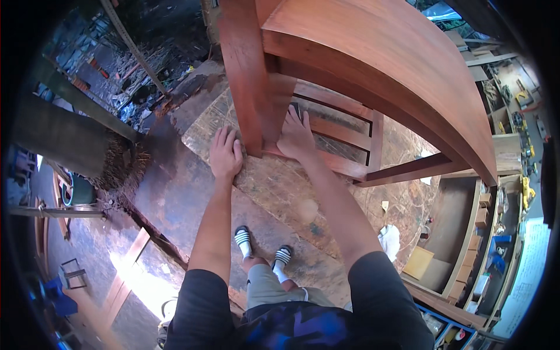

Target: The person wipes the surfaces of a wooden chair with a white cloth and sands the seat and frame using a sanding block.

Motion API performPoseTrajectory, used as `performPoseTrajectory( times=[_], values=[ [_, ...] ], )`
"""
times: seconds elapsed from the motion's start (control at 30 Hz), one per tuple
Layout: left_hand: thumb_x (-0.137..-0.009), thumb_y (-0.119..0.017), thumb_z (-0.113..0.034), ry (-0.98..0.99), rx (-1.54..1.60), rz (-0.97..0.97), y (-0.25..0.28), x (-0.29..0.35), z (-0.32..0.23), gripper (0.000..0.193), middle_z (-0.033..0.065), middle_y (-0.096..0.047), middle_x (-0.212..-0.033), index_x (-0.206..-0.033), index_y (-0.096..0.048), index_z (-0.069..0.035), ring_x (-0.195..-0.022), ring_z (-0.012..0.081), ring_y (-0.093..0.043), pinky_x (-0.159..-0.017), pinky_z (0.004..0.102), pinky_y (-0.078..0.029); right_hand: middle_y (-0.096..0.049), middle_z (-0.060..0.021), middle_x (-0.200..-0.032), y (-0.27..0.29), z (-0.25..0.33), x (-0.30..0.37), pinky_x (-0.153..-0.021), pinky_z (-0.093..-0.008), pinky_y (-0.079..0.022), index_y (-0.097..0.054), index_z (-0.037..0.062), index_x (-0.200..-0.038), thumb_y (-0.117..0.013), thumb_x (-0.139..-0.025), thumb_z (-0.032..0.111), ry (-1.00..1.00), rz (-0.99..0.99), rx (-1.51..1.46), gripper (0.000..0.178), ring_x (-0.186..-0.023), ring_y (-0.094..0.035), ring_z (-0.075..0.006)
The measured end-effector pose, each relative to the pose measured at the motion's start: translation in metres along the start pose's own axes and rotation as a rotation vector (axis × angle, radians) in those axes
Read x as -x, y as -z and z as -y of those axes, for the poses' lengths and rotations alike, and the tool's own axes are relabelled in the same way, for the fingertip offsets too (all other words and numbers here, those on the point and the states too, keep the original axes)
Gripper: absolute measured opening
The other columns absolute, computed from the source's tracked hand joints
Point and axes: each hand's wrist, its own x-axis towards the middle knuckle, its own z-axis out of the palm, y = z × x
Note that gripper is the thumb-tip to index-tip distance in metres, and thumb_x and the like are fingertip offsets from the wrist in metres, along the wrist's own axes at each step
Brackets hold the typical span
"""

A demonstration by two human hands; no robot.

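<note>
A reddish-brown wooden furniture piece (373, 58), with a wide curved panel and a slatted lower part (341, 133), stands on a worn, scratched board (265, 175). My left hand (226, 153) rests open near the board's left edge, fingers stretched out, just left of the foot of a thick upright post (242, 87). On the post's other side, my right hand (297, 135) reaches in by the slats. Its fingers are bent over a small dark piece (296, 109), mostly hidden, whose kind I cannot make out.
To the right, a white cloth (389, 242) lies on the board beside a wooden tray (449, 233). Shelves beyond hold wood blocks (469, 256) and yellow tools (528, 192). On the left are a thick post (58, 131), loose planks (125, 274) and bright sunlight on the floor.
</note>
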Motion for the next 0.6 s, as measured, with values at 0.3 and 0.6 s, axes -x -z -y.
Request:
performPoseTrajectory(
  times=[0.3, 0.6],
  values=[
    [-0.096, -0.055, -0.022, 0.029, -0.06, -0.047, -0.004, -0.006, -0.005, 0.037, 0.0145, -0.06, -0.142, -0.128, -0.068, -0.008, -0.137, 0.0355, -0.051, -0.115, 0.047, -0.039, -0.042, -0.0181, -0.158, 0.006, -0.135, 0.069, -0.121, -0.0584, -0.024, -0.041, 0.0044, -0.154, -0.044, -0.104, 0.036, -0.555, -0.297, 0.079, 0.058, -0.149, -0.035, -0.0363],
    [-0.094, -0.059, -0.024, -0.015, -0.005, -0.025, -0.004, -0.007, -0.008, 0.036, 0.015, -0.061, -0.14, -0.124, -0.069, -0.007, -0.135, 0.0355, -0.052, -0.114, 0.0508, -0.039, -0.036, -0.0214, -0.161, 0.003, -0.21, 0.018, -0.12, -0.0622, -0.025, -0.034, 0.0026, -0.156, -0.049, -0.1, 0.046, -0.628, -0.242, 0.265, 0.072, -0.149, -0.033, -0.0388]
  ],
)
